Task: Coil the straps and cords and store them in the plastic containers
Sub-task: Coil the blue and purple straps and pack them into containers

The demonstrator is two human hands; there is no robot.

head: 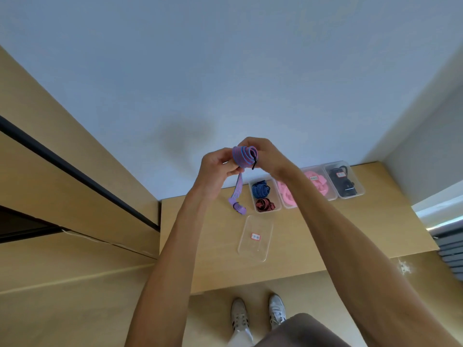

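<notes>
Overhead, both hands, left and right, grip purple strap coil; tail dangles near container rim.

Two hands counted. Three plastic containers seen in row on counter. One loose clear lid. Three striped straps noted: purple, blue, red. Two shoes.

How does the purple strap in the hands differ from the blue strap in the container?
The purple strap is only partly coiled, its tail hanging; the blue strap is fully coiled. Both hands, left hand and right hand, hold the purple one; the blue lies in a container. Both look striped.
</notes>
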